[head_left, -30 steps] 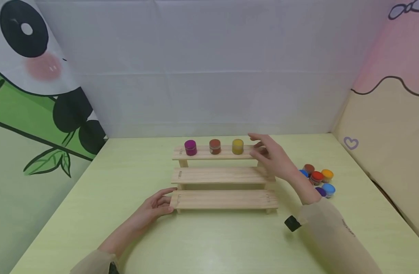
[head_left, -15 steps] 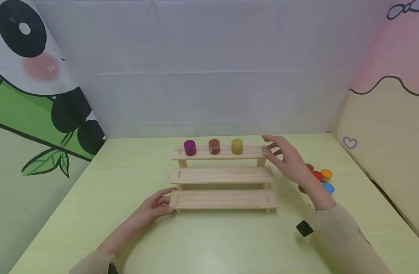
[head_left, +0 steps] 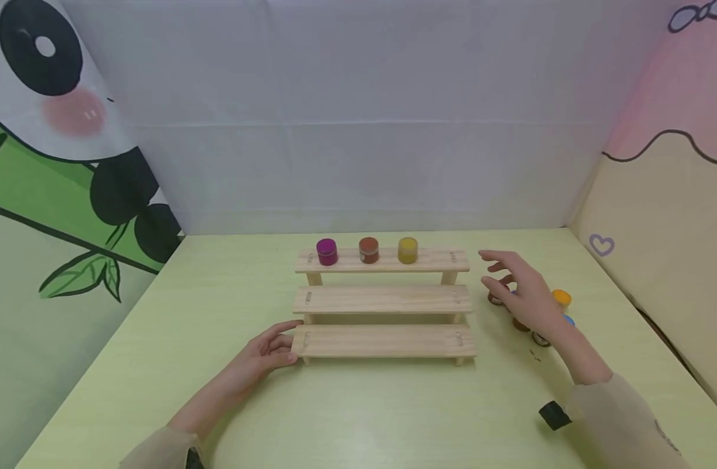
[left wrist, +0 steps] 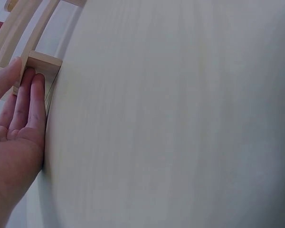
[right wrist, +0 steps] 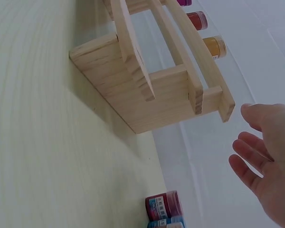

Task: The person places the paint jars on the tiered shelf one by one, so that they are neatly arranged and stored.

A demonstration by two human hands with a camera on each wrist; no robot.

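A three-step wooden display rack [head_left: 381, 300] stands on the table. My left hand [head_left: 258, 355] holds the left end of its lowest board, thumb at the front edge; in the left wrist view the fingers [left wrist: 37, 99] reach under the board by the leg. Along the top step stand a purple paint jar [head_left: 327, 253], a brown paint jar [head_left: 368, 251] and a yellow paint jar [head_left: 407, 251]. To the right of the rack, my right hand [head_left: 525, 296] hangs in the air with fingers parted and nothing held. It partly hides a cluster of paint jars.
In that cluster an orange-lidded jar [head_left: 561, 298] shows behind the right hand, and a dark red jar [right wrist: 164, 205] lies beside a blue jar [right wrist: 167, 222] in the right wrist view. A white backdrop [head_left: 370, 130] closes off the table's back; printed side panels flank it.
My right hand has moved away from the top step's right end, rightward and toward me, over the jar cluster. The left hand and the three jars on the rack have stayed put.
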